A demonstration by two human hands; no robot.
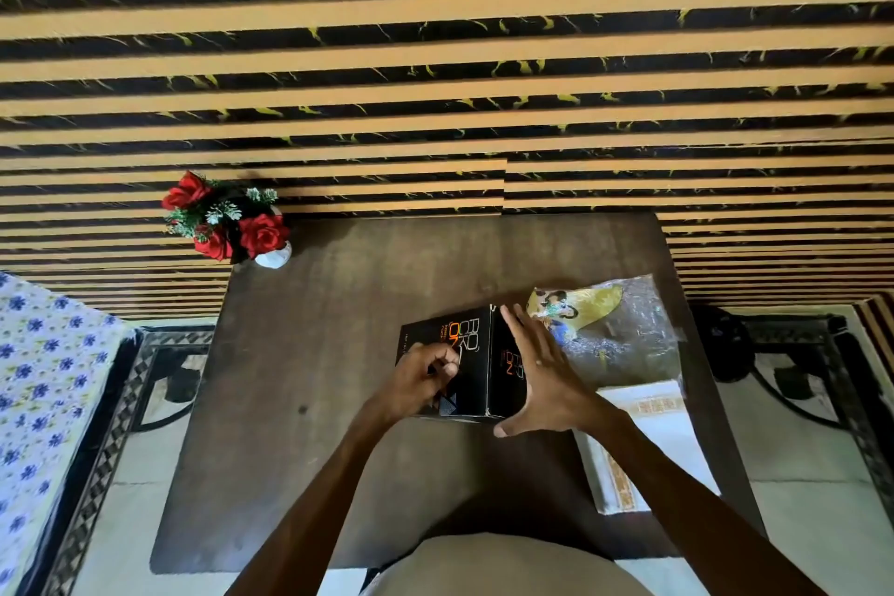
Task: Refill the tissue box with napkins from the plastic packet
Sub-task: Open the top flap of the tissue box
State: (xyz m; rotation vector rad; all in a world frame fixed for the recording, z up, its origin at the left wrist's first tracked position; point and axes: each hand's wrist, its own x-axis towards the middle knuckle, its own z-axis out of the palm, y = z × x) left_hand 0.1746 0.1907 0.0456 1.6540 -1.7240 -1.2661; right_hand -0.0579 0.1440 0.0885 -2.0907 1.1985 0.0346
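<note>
A black tissue box (476,353) with orange lettering stands in the middle of the dark wooden table (338,353). My left hand (423,378) rests on the box's top with its fingers curled and pinched together at the top surface. My right hand (542,378) lies flat against the box's right side, fingers straight and together, thumb below the near corner. A clear plastic packet (614,329) with a yellow picture label lies just right of the box. A stack of white napkins (648,440) with gold trim sits near the table's right edge.
A white vase of red artificial roses (232,223) stands at the table's far left corner. A striped black-and-tan wall rises behind the table. A floral cloth (43,378) covers something at the left. Dark metal furniture legs (783,353) stand to the right.
</note>
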